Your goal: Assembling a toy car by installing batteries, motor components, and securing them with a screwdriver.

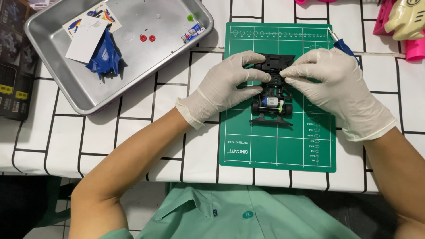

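On the green cutting mat, we pinch the black toy car chassis between left hand and right hand, its long axis running away from us.

Bright, even light falls from overhead; shadows are soft and short under the shallow silver metal tray. Its floor shows mild glare. The picture is sharp throughout, with slight bending at the edges.
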